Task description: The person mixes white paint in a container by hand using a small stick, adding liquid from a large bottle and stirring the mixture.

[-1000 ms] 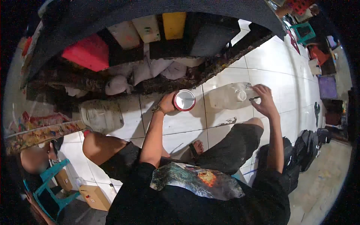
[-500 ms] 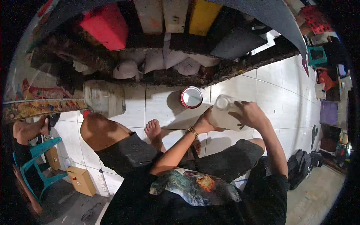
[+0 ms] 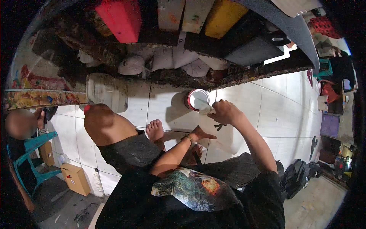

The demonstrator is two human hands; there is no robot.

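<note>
My right hand is closed on the upper part of a translucent plastic jug, tilted so its pale neck points over a red-rimmed metal can on the tiled floor. A pale streak between neck and can looks like liquid. Below, my left hand cradles the jug's body, its thumb and fingers partly spread. A large clear container stands to the left, by my bare knee.
A dark low shelf ahead holds pink, yellow, grey and black blocks above pale sacks. At left a person sits on a teal chair near cardboard boxes. Dark bags lie at right.
My left hand has left the can and moved down to the jug. My right hand has lifted and tipped the jug leftward, bringing its neck over the can.
</note>
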